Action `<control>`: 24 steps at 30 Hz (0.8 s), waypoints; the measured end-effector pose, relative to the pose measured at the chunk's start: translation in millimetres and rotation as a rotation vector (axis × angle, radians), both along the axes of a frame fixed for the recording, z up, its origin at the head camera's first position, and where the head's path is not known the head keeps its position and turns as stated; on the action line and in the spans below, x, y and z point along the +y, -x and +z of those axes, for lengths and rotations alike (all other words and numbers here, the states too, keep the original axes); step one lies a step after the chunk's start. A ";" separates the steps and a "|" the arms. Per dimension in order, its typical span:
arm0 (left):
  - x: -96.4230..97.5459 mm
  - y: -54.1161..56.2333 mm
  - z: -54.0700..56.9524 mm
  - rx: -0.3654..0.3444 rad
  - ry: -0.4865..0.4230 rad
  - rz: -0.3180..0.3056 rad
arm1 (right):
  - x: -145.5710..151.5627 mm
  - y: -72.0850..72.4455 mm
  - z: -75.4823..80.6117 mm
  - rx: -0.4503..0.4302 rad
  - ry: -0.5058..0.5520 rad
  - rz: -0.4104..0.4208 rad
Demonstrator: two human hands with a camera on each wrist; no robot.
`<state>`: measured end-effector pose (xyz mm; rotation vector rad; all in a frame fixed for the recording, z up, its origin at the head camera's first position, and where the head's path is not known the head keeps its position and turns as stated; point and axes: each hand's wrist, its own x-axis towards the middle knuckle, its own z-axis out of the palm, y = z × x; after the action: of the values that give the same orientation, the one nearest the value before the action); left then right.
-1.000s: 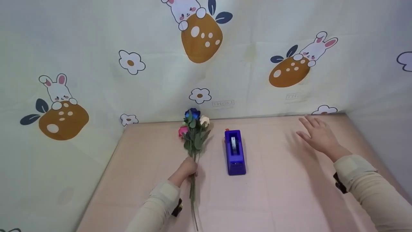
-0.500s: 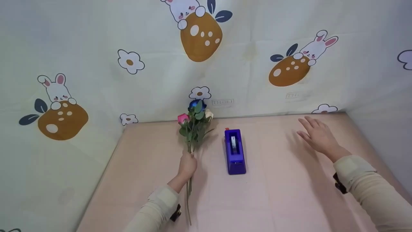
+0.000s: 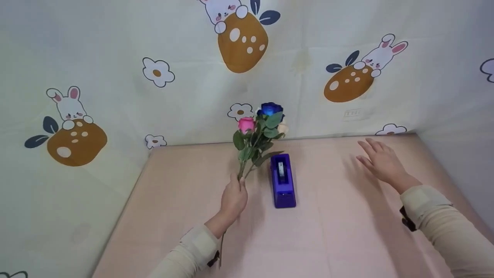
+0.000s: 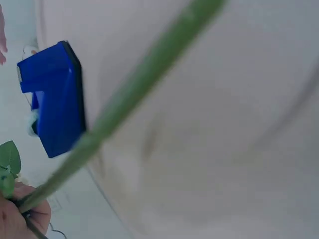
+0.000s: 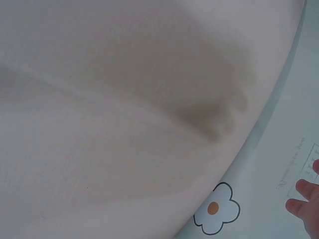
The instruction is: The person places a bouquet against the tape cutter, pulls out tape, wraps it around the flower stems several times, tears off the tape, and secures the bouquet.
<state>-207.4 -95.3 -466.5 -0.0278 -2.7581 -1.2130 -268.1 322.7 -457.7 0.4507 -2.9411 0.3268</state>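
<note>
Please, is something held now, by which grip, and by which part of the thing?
The left grip holds the flowers by their stems, below the leaves. The right grip holds nothing.

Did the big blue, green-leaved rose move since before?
Yes: in the head view, the blue rose moved rightward and upward, relative to the boxy purple-blue tape dispenser.

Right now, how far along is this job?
Done: the flowers are bunched, blooms raised above the table. In hand: the left grip holds their stems. Remaining: apparently setting them down; neither grip touches the dispenser, and the right grip holds nothing.
</note>
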 end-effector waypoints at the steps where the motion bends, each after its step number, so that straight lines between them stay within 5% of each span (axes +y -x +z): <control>1: 2.8 -0.4 1.7 0.017 0.000 -0.018 | 0.2 0.1 0.3 -0.006 0.000 -0.002; 18: 45.7 -14.5 24.1 0.324 0.237 -0.335 | 17.4 -1.0 14.9 0.055 0.052 -0.030; 24: 53.7 -17.6 26.0 0.329 0.264 -0.418 | 29.8 -3.5 21.4 0.030 0.025 -0.066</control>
<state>-189.8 -41.6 -440.5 -0.7882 -2.6603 -0.8073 -264.6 352.5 -436.3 0.3520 -2.9111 0.3458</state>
